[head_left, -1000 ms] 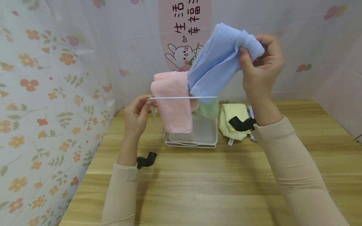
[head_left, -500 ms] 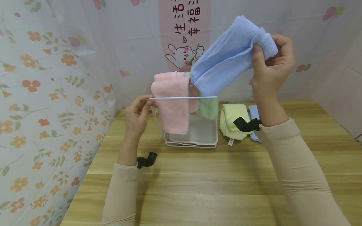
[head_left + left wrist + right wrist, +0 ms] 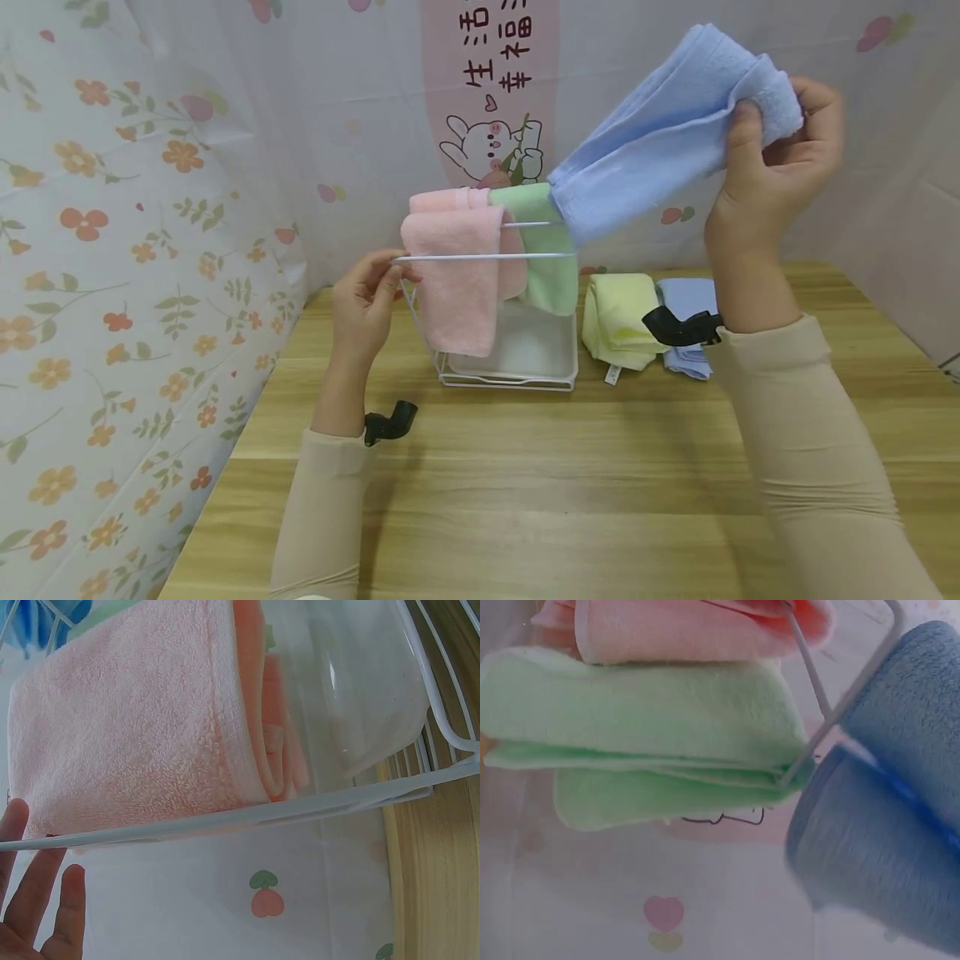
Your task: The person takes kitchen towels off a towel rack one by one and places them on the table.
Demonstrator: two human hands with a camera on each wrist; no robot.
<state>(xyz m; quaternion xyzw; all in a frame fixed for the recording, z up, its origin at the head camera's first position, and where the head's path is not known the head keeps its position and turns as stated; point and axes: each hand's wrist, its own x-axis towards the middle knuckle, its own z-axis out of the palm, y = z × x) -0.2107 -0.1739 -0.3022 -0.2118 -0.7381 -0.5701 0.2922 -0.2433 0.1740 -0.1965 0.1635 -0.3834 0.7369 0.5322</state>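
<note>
Two hands are here. The right hand pinches one end of a blue towel, up in the air at 2 o'clock from the white rack. The left hand pinches the rack's front bar at its 9 o'clock end. I count one green towel and some pink cloth hanging on the rack. The pink has layers, so I can't tell if it is one towel or two. One tray sits low in the rack. At 3 o'clock from the rack lie a folded yellow towel and a second blue towel.

The left wrist view shows the pink layers from the side and three fingertips by the bar, a bit apart. The right wrist view shows the green folds and the blue towel close to the rack's end; I can't tell if they touch. Only the head view shows the right hand.

The bench is yellow-brown wood with stripes. Flowery cloth hangs at 9 o'clock, and a bunny picture is at 12 o'clock.
</note>
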